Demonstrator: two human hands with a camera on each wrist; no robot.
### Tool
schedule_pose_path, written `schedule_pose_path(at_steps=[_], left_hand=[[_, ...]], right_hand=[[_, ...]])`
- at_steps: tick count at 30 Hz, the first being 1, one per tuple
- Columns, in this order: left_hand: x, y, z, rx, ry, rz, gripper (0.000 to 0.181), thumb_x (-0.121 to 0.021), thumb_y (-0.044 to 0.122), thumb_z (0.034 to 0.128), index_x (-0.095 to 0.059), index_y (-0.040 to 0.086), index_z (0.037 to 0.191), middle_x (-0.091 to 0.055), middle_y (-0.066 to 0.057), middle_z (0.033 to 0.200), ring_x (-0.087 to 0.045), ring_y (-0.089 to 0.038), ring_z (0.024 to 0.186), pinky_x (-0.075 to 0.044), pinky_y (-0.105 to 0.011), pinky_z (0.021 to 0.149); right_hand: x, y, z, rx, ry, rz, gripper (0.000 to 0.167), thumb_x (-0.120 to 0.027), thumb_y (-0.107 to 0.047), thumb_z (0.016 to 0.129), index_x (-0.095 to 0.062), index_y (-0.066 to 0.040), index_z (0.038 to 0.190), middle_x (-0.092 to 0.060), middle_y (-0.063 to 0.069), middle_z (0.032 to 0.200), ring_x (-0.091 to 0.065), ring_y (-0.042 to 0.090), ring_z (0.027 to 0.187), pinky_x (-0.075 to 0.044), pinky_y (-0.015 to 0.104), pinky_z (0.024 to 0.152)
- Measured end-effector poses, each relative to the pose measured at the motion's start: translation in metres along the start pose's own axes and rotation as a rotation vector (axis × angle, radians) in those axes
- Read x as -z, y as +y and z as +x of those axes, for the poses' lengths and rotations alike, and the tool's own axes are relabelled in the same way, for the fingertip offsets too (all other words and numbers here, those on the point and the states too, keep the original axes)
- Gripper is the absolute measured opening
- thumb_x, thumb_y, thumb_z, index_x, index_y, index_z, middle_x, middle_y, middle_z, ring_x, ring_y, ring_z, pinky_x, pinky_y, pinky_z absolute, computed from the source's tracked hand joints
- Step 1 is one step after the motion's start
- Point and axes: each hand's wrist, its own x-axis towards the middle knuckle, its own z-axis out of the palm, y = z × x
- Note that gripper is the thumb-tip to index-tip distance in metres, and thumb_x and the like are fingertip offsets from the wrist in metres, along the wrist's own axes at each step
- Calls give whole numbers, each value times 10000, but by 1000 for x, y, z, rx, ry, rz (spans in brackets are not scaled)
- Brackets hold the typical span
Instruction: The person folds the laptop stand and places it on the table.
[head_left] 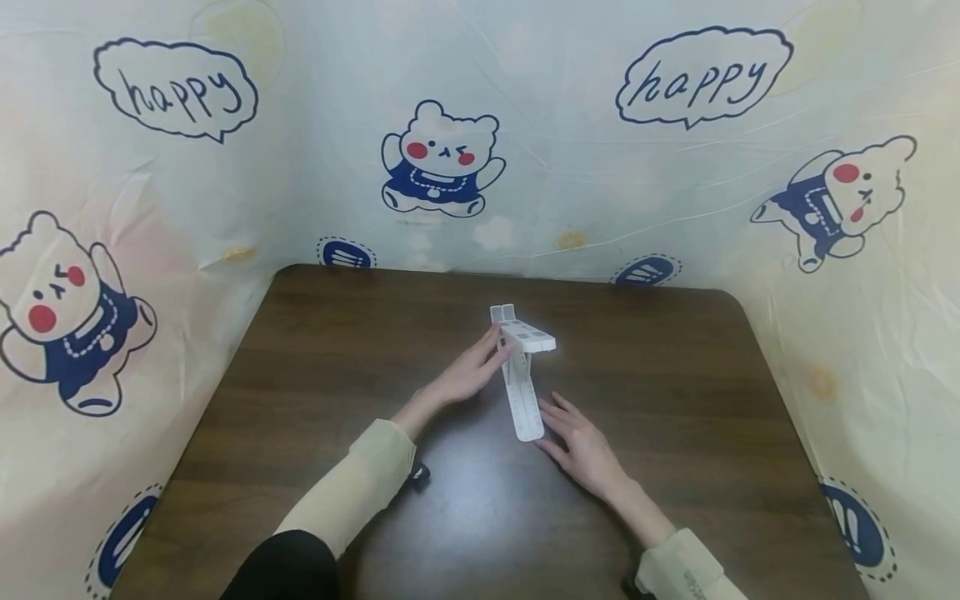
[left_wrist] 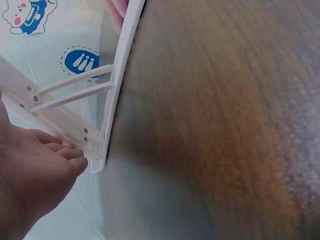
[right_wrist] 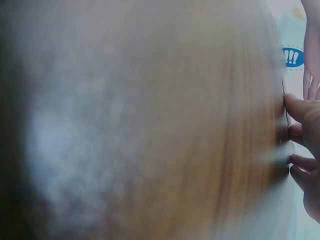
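Observation:
A white folding stand lies with its long flat base on the table. Its upper panel is raised at an angle, and two thin struts link it to the base. At the far end my left hand holds the stand's left side by the raised panel; in the left wrist view its fingers curl beside that panel. Beside the near end of the base is my right hand, fingers spread and nearly straight. Its fingertips are down at the table surface; whether they touch the base is unclear.
The brown wooden table stands against a pale curtain printed with bears and "happy" bubbles. Light-coloured sleeves cover both forearms. Glare lies on the tabletop near the front, and much of the right wrist view is blurred.

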Motion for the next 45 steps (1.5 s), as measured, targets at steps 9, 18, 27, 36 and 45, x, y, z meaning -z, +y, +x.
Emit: schedule_pose_path(at_steps=[9, 18, 27, 36, 45], left_hand=[[4, -6, -1, 8, 27, -132, 966, -268, 746, 1107, -144, 37, 1752, -110, -162, 1852, -137, -386, 1727, -97, -615, 1414], [18, 1, -13, -66, 42, -37, 721, -328, 516, 1189, -230, 70, 1747, -212, -162, 1837, -228, -357, 1713, -187, -552, 1415], [39, 34, -33, -184, 51, 200, 719, -560, 569, 1118, -355, 257, 1733, -368, -67, 1801, -371, -324, 1669, -336, -602, 1357], [47, 50, -26, -282, 58, 287, 626, -714, 413, 1079, -563, 119, 1610, -596, -120, 1641, -584, -316, 1524, -482, -529, 1278], [51, 52, -15, -288, 41, 302, 472, -713, 372, 1086, -702, 102, 1473, -741, -104, 1470, -720, -287, 1368, -581, -487, 1185]], right_hand=[[-6, -10, 2, 76, 3, 0, 516, -874, -216, 958, -727, -33, 1417, -693, 142, 1526, -595, 377, 1505, -462, 594, 1267], [8, -7, 14, 42, -41, 141, 558, -823, -226, 1002, -657, -64, 1509, -639, 162, 1585, -573, 384, 1522, -473, 593, 1248], [77, -1, 59, 107, 62, 236, 634, -827, -79, 977, -595, -70, 1567, -587, 191, 1630, -585, 397, 1506, -494, 593, 1235], [103, -10, 96, 119, 16, 300, 617, -835, -133, 986, -620, -133, 1565, -593, 127, 1640, -553, 351, 1549, -463, 576, 1278], [100, -14, 116, 108, -14, 399, 427, -806, -72, 994, -742, -73, 1416, -712, 156, 1491, -656, 370, 1441, -526, 580, 1217]])
